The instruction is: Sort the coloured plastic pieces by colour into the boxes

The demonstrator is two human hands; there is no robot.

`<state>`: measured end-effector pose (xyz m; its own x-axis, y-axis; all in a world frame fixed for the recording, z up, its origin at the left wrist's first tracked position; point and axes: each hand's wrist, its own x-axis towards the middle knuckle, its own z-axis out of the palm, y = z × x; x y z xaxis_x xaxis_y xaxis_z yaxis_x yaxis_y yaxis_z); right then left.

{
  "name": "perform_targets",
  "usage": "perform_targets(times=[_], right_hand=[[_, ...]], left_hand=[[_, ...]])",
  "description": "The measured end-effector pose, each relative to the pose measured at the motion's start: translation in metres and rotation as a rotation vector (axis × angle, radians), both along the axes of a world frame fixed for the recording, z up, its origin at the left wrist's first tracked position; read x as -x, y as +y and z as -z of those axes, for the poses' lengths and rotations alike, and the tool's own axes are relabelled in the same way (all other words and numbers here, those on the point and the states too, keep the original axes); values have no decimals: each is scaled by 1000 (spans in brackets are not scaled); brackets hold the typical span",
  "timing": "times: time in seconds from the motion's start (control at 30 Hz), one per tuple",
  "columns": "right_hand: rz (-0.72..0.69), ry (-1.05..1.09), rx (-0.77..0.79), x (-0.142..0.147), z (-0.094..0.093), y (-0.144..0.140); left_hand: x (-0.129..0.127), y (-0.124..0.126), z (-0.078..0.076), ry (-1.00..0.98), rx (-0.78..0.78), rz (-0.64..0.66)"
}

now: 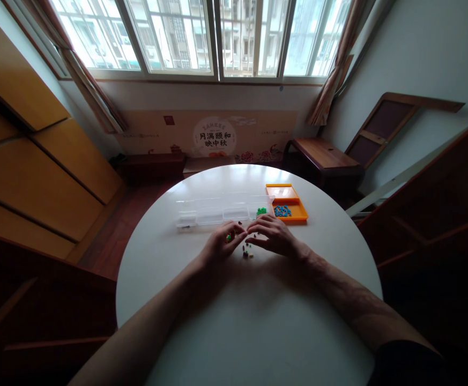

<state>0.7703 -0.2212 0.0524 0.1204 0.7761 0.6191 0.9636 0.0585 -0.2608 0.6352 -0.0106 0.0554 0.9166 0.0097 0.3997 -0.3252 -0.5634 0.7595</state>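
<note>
My left hand [222,242] is low over the white round table, its thumb and index finger brought together. Small green and yellow pieces [228,237] show in the curl of this hand; I cannot tell whether they lie in the palm or on the table. My right hand [273,235] reaches in from the other side, thumb apart from its fingers, with the index fingertip meeting the left fingertips. Anything tiny between the fingertips is too small to make out. Several small dark, green and pale pieces [246,253] lie loose on the table just below the hands.
Behind the hands stands a clear plastic divided box [207,215], with green pieces [261,211] in its right end. Beside it, an orange tray [303,219] holds blue pieces [282,210]. A wooden chair [326,154] is beyond the white table [157,262].
</note>
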Motion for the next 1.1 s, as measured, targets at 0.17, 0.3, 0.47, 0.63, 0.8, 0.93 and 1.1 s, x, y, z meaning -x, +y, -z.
perform_targets(times=[0.17,0.3,0.47,0.63,0.8,0.93,1.1], right_hand=[[-12,-28,-26,-1,0,0],[-3,-56,-63,-1,0,0],[177,3,-221,-9,8,-2],[534,83,-248,-26,19,-7],[586,136,-190,-29,20,-6],[376,159,-140,-20,14,-5],[8,136,16,-5,0,-7]], left_hand=[[1,-1,-3,-9,19,36],[1,1,-6,-41,48,42],[5,5,-6,-87,-157,-6],[9,10,-6,-124,-380,32],[9,11,-2,-144,-424,151],[8,12,3,-163,-455,168],[8,17,3,-169,-475,176]])
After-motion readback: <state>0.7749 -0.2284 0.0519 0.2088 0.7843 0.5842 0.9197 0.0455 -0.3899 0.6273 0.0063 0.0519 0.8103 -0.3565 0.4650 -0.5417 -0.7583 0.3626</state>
